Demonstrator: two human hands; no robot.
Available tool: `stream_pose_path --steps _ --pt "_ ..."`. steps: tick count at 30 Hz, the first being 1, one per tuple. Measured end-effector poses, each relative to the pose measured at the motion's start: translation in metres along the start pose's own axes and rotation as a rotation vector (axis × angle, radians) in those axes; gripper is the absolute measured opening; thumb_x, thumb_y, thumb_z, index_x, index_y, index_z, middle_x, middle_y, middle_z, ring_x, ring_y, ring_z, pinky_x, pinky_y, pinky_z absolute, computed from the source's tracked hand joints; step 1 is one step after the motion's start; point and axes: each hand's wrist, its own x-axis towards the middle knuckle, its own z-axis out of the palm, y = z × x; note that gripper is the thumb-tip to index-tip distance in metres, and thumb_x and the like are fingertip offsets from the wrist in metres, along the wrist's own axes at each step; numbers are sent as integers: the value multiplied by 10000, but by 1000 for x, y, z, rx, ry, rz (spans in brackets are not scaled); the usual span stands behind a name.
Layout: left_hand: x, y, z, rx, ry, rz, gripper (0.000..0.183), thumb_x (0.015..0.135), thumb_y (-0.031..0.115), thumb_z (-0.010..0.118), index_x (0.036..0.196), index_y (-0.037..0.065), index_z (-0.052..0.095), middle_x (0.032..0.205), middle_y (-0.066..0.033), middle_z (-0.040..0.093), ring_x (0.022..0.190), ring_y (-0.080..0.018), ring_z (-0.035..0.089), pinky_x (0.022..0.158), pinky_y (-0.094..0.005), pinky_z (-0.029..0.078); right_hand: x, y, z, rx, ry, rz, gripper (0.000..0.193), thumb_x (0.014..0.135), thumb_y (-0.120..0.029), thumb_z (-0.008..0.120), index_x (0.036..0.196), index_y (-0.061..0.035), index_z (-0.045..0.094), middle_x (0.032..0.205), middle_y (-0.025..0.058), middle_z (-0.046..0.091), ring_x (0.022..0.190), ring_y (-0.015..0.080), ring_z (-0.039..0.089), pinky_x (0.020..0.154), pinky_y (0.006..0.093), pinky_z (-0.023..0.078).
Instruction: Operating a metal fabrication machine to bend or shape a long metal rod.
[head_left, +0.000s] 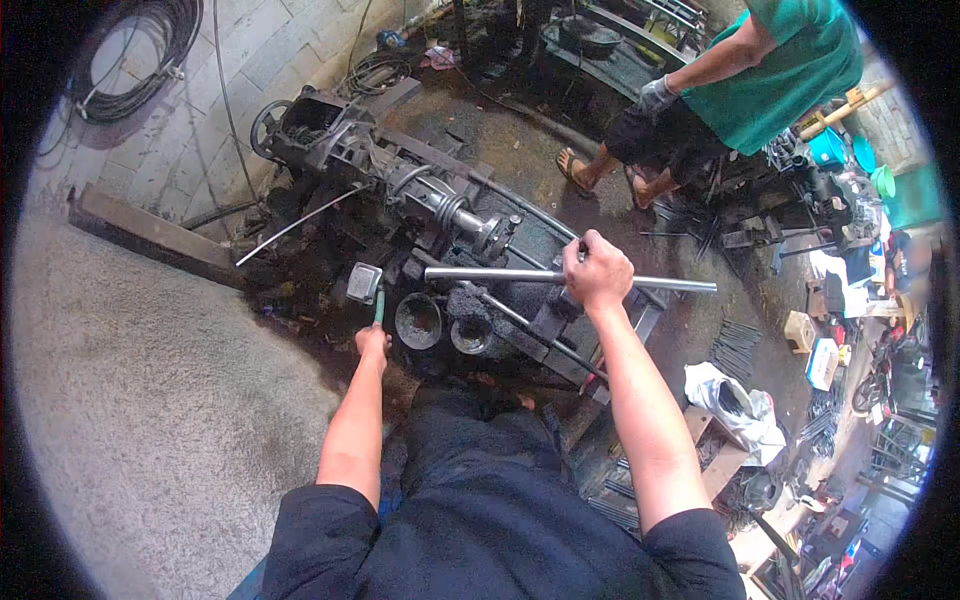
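My right hand (598, 272) is closed round the middle of a long, shiny metal bar (480, 275), held nearly level above the machine's rails. Lower left, my left hand (374, 342) is wrapped round the green handle of a tool with a square, pale grey metal head (364, 282). Beneath the bar lies a greasy metal machine (440, 205) with a chuck-like round part, a handwheel and two long rails. Two round metal cups (418, 320) holding dark material sit between my hands, close to the left one.
A person in a green shirt (770, 90) stands at the far right, one gloved hand lowered. A thin rod (300, 225) juts from the machine's left side. A white sack (735, 410), cartons and bundled rods lie to the right. Coiled cable (135, 60) hangs on the wall.
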Motion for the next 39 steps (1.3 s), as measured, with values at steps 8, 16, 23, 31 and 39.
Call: stream_pose_path --steps 8,16,23,31,39 --pt "-18 46 7 466 278 685 317 885 264 621 915 -47 672 713 -166 675 582 -254 673 608 -398 516 -3 -8 -1 6 -19 27 202 773 -285 610 698 -100 575 695 118 650 627 359 636 571 466 507" --pt "-58 36 0 852 213 540 346 905 299 524 933 -14 669 942 -261 662 932 -434 636 791 -513 508 -4 -6 -3 -17 -32 -7 205 771 -285 600 714 -90 581 718 121 653 655 358 642 590 464 512" --pt "-13 3 6 992 121 417 238 896 185 522 975 24 679 1026 -215 671 994 -371 646 844 -466 519 -5 -4 -1 -21 -5 -27 218 763 -277 612 670 -90 548 676 129 631 631 358 633 567 471 499" --pt "69 -31 -30 959 -338 313 326 815 152 572 1089 -13 636 1087 -267 644 1078 -402 609 887 -459 488 -2 -14 0 25 -23 -30 231 774 -281 605 672 -81 551 673 165 632 644 378 633 584 482 495" --pt "-21 42 -85 261 -452 457 468 880 142 619 1273 -88 508 920 -167 683 785 -179 671 704 -323 519 5 -21 -13 -51 -205 207 288 794 -384 601 841 -112 683 808 175 688 795 365 670 725 470 519"
